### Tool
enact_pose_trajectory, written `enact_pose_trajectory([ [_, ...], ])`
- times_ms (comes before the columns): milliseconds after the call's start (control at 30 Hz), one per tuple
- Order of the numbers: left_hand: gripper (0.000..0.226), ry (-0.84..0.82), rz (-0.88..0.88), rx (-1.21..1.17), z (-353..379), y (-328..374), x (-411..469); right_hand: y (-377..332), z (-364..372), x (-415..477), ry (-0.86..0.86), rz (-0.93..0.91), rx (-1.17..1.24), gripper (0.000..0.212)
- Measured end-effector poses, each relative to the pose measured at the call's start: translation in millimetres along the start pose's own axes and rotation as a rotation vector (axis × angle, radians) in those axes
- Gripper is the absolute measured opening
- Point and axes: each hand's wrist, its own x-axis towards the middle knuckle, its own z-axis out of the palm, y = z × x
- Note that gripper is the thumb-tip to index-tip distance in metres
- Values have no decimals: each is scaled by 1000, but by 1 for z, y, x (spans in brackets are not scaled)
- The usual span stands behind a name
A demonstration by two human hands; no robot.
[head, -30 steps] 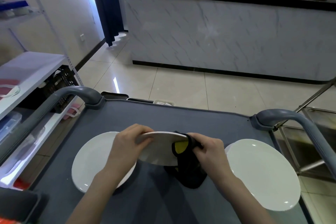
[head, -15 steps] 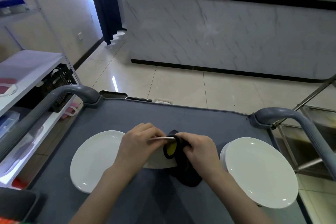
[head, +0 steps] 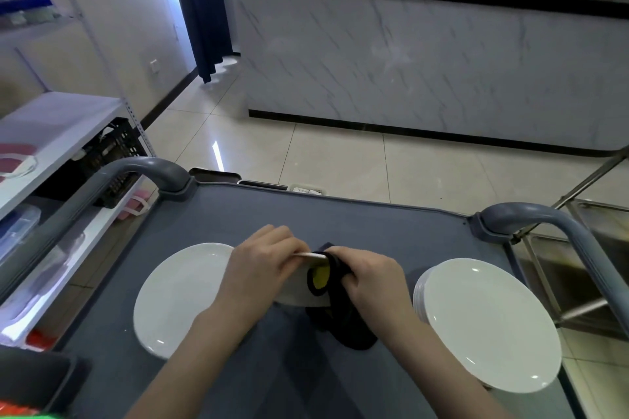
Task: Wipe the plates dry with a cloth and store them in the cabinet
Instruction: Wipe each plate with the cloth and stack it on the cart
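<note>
Grips a white plate [head: 296, 286] by its far rim with the left hand [head: 262, 265], fingers curled over the edge, holding it tilted above the middle of the grey tabletop [head: 340, 218]. Pinches a dark cloth [head: 343, 323] round the plate's right edge with the right hand [head: 367, 277] — yellow patch turned up, tail hanging down to the tabletop beneath.

Flat on the left, partly under the left forearm: a single white plate [head: 177, 299]. On the right, a stack of white plates [head: 486, 323], close to the tabletop's right edge. Beyond the hands, bare grey surface up to the raised far lip.

Hemmed at the far corners by a curved left handle [head: 146, 170] and right handle [head: 531, 214]. Just beside the left edge, a white shelf rack [head: 51, 122] with a black crate [head: 109, 153] — on the right, a steel frame [head: 595, 265]. Across the tiled floor [head: 340, 160], well apart, a marble-fronted bar counter [head: 408, 61].
</note>
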Motion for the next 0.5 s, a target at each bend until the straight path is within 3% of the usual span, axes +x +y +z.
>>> enact_pose_trajectory([
  [100, 7, 21, -30, -99, 3, 4, 2, -1, 2, -2, 57, 25, 72, 40],
  [333, 26, 18, -509, -390, 6, -39, -34, 25, -6, -13, 119, 245, 424, 42],
  [500, 14, 97, -322, -273, 5, -29, -27, 27, -9, -8, 26, 317, 365, 37],
])
